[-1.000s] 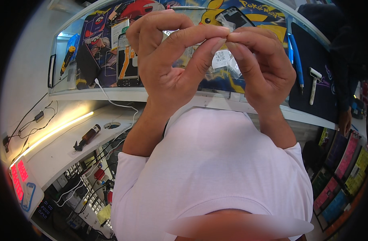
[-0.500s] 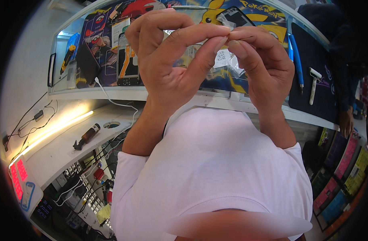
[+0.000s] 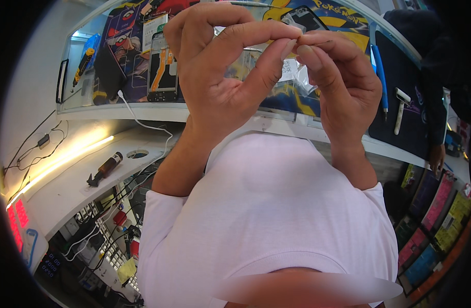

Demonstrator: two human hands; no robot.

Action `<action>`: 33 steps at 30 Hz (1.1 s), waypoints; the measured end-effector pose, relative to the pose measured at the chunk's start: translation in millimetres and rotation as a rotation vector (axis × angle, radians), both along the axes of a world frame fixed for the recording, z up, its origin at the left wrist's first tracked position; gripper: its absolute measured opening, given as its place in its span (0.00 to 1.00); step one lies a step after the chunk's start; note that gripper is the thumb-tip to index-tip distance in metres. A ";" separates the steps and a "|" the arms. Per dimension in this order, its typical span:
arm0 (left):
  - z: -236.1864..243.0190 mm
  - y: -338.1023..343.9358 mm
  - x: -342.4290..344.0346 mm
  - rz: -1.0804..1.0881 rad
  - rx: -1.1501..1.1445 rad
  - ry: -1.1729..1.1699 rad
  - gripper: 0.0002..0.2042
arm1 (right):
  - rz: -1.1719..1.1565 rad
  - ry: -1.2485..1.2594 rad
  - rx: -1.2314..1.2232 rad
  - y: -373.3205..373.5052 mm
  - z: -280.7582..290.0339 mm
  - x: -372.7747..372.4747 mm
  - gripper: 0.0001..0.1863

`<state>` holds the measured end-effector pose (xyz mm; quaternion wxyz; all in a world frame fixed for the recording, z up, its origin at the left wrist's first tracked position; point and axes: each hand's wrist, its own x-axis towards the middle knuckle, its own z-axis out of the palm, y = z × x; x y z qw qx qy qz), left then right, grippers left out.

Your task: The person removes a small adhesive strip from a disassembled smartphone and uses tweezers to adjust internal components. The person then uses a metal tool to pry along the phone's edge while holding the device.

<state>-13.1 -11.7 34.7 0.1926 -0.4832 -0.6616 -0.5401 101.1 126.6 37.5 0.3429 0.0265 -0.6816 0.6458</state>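
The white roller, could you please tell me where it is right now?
In the head view, the white roller lies on the black mat at the right, just right of the blue pen-like tool, with the right hand further left.

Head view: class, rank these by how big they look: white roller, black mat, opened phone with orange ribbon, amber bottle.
1. Black mat
2. Opened phone, partly hidden by the left hand
3. White roller and amber bottle: too alike to rank
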 end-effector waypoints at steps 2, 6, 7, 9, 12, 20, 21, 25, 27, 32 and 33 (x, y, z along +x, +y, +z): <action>0.1 -0.8 0.8 -0.010 0.002 -0.029 0.09 | 0.009 0.005 -0.006 -0.4 0.1 -0.3 0.10; 0.3 -0.3 2.8 -0.041 0.038 -0.095 0.09 | 0.005 -0.006 -0.131 -5.1 0.6 -0.4 0.09; 0.3 -0.7 2.6 -0.042 0.036 -0.100 0.08 | 0.010 -0.021 -0.169 -6.0 0.6 -0.4 0.09; -1.3 -1.0 2.1 -0.005 0.020 -0.104 0.07 | 0.024 -0.054 -0.255 -7.5 -0.6 -0.8 0.09; -6.2 -6.8 -4.0 0.037 -0.091 -0.081 0.06 | 0.041 -0.151 -0.357 -2.2 -1.0 1.9 0.11; -38.0 -13.8 -12.8 0.062 -0.440 -0.115 0.04 | 0.104 -0.321 -0.486 8.4 -2.1 8.3 0.13; -39.7 -11.3 -12.7 0.075 -0.420 -0.111 0.04 | 0.118 -0.327 -0.498 7.7 -2.3 7.8 0.13; -34.1 -3.8 -11.0 0.037 -0.299 -0.239 0.06 | 0.069 -0.386 -0.414 1.4 -4.0 5.4 0.13; -27.1 -4.8 -7.6 -0.086 -0.224 -0.452 0.07 | 0.023 -0.441 -0.340 -0.9 -4.6 4.5 0.13; -17.4 -3.2 -6.4 -0.293 -0.145 -0.536 0.08 | 0.022 -0.511 -0.015 0.7 -2.1 6.4 0.10; -17.1 -2.4 -6.6 -0.272 -0.157 -0.496 0.08 | 0.031 -0.552 0.022 1.3 -1.7 7.0 0.10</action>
